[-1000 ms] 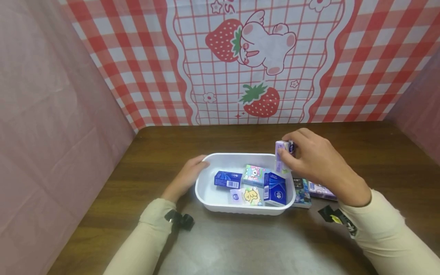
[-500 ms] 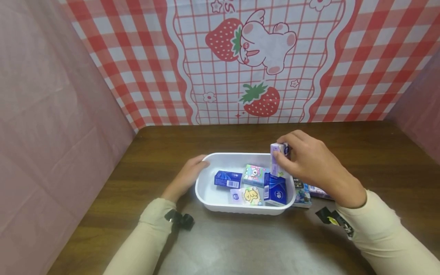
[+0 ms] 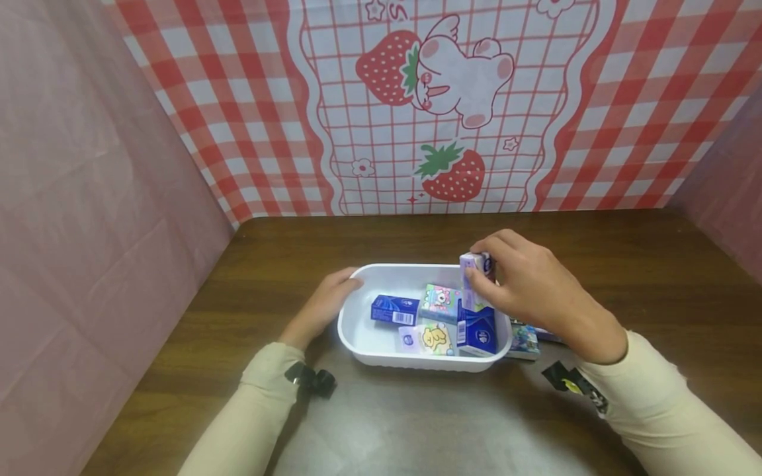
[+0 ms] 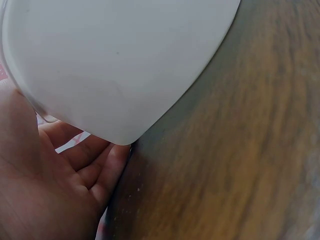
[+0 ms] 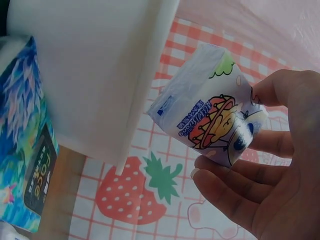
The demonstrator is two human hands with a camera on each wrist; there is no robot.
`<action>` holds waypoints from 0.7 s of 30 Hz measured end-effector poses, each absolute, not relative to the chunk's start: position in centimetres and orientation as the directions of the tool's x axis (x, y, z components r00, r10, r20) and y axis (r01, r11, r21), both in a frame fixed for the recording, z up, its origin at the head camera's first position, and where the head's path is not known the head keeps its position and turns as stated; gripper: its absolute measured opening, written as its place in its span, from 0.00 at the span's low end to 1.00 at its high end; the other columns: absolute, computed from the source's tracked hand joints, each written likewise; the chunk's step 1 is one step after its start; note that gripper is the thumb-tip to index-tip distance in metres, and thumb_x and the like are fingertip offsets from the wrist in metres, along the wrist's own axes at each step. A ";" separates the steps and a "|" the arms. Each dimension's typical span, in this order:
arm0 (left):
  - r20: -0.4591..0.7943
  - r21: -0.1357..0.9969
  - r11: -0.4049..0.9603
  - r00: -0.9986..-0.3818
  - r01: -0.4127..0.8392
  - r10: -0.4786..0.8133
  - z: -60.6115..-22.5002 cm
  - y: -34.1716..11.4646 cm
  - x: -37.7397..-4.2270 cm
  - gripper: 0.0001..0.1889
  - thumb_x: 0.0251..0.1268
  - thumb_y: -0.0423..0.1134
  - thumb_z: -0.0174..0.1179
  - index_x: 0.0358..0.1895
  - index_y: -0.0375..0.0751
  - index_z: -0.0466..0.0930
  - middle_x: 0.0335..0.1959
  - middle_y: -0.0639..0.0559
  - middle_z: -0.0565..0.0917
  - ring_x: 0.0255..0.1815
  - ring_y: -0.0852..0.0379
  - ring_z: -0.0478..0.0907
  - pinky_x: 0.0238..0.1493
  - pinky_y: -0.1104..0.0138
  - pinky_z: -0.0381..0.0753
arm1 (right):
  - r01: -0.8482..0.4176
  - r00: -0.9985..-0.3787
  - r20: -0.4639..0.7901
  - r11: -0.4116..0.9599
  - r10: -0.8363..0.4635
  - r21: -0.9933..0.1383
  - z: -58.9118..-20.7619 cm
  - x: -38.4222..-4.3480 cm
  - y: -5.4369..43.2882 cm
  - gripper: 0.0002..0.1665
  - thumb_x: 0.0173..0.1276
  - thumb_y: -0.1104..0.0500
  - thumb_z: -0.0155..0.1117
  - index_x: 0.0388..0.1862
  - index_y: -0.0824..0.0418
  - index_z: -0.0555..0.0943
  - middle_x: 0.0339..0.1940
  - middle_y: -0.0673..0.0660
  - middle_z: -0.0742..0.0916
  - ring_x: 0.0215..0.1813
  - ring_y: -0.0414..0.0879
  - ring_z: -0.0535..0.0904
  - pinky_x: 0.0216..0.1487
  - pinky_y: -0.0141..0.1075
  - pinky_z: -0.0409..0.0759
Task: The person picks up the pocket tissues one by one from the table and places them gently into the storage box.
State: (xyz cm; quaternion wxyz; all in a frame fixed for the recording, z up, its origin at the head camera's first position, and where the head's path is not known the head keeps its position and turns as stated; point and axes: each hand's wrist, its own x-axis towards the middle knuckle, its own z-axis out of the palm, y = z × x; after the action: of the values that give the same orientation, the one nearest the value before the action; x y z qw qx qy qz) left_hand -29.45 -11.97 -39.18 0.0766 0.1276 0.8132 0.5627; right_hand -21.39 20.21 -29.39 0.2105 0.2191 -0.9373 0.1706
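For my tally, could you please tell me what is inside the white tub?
Inside the white tub: two blue packs, a pink-green pack, a yellow-lilac pack. The right hand and held pack hide the back right corner from view.

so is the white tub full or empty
Partly full: the white tub holds blue packs and cartoon packs, with bare floor toward its left end.

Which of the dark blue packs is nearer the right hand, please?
The blue pack in the right end of the tub; the other lies nearer the left hand.
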 end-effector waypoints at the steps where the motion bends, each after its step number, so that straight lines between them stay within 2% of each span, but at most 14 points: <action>1: 0.020 0.935 0.333 -0.955 0.123 0.295 -39.2 -12.0 -29.5 0.19 0.77 0.41 0.49 0.64 0.38 0.77 0.49 0.43 0.84 0.46 0.50 0.83 0.49 0.58 0.83 | -0.486 -0.816 0.465 0.844 -0.344 -0.228 -29.4 -21.4 20.1 0.20 0.66 0.47 0.69 0.50 0.57 0.83 0.49 0.54 0.83 0.41 0.47 0.81 0.38 0.44 0.86; 15: 0.023 0.939 0.321 -0.956 0.120 0.291 -39.3 -12.0 -29.6 0.20 0.77 0.41 0.50 0.64 0.38 0.77 0.49 0.42 0.84 0.44 0.50 0.83 0.47 0.59 0.83 | -0.509 -0.826 0.415 0.821 -0.382 -0.257 -29.7 -21.2 19.4 0.22 0.67 0.45 0.68 0.53 0.56 0.82 0.51 0.55 0.84 0.51 0.53 0.84 0.45 0.50 0.86; 21: 0.025 0.940 0.319 -0.957 0.122 0.290 -39.4 -12.0 -29.7 0.20 0.76 0.41 0.50 0.64 0.38 0.77 0.48 0.41 0.84 0.43 0.49 0.83 0.46 0.60 0.83 | -0.523 -0.826 0.397 0.807 -0.400 -0.274 -30.1 -21.1 19.0 0.23 0.66 0.44 0.68 0.54 0.55 0.82 0.52 0.53 0.83 0.52 0.52 0.84 0.46 0.49 0.86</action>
State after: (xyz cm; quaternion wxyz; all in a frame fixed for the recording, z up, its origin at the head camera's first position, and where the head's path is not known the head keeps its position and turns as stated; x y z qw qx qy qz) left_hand -29.71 -12.02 -39.45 0.0741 0.1273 0.8089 0.5693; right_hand -21.09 19.04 -30.12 0.1623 0.2464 -0.9366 0.1888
